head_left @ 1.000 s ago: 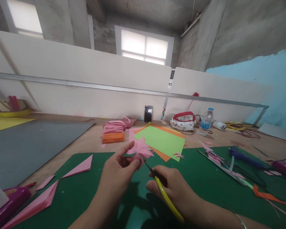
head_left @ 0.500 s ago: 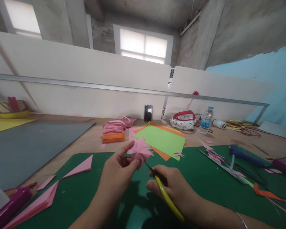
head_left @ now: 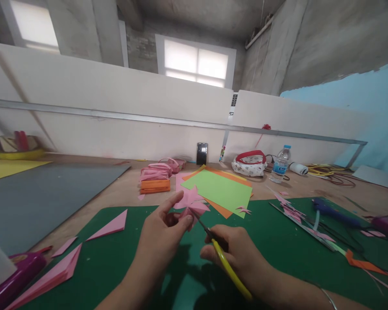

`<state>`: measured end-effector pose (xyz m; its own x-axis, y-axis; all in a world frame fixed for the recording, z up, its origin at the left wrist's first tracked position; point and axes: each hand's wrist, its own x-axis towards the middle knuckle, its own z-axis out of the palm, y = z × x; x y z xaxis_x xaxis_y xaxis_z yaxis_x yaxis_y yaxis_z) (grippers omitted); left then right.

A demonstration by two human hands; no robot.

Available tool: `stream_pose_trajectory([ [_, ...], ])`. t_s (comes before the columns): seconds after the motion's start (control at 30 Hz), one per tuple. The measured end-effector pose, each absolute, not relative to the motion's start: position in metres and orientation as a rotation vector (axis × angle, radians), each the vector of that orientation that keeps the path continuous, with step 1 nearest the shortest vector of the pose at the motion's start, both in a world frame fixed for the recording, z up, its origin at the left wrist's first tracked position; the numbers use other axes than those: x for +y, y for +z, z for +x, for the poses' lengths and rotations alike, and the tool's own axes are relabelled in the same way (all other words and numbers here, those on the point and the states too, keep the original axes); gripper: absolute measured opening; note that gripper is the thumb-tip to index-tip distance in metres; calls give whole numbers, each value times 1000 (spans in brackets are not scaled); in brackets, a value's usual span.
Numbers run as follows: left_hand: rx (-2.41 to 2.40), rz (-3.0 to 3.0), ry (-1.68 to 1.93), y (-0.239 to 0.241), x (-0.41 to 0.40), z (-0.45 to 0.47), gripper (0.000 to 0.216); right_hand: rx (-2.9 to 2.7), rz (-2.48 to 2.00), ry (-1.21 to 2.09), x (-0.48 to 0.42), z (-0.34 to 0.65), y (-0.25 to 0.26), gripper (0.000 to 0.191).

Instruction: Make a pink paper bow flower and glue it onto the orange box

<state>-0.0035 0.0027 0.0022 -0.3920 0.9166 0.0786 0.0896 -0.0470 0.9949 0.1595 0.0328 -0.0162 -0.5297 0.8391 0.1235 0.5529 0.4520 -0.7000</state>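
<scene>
Between the thumb and fingers of my left hand (head_left: 166, 226) is a pink paper flower (head_left: 195, 204) with pointed petals. It is held just above the green cutting mat (head_left: 116, 262). My right hand (head_left: 241, 247) is closed around yellow-handled needle-nose pliers (head_left: 229, 269); their slim metal tip reaches the flower's near side, by my left thumb. Whether the tip grips the paper I cannot tell. Folded pink paper pieces (head_left: 111, 226) lie on the mat to the left. Behind the flower rest green (head_left: 221, 187) and orange sheets.
Pink and orange paper bundles (head_left: 155, 186) sit further back beside a propped phone (head_left: 201, 153). A pouch (head_left: 249, 163) and water bottle (head_left: 280, 164) stand back right. Glue guns (head_left: 336, 213) with cables and paper scraps are at right; a purple tool (head_left: 17, 275) is at front left.
The whole view has shifted very slightly. Both hands keep nearly the same pose, with the pliers' tip still at the paper flower.
</scene>
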Motion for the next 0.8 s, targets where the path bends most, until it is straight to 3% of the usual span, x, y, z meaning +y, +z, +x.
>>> stream_pose_trajectory([
  [0.8,1491,1058,1433,0,3,1,67,-2277,-1158,867,30,158,-16,25],
])
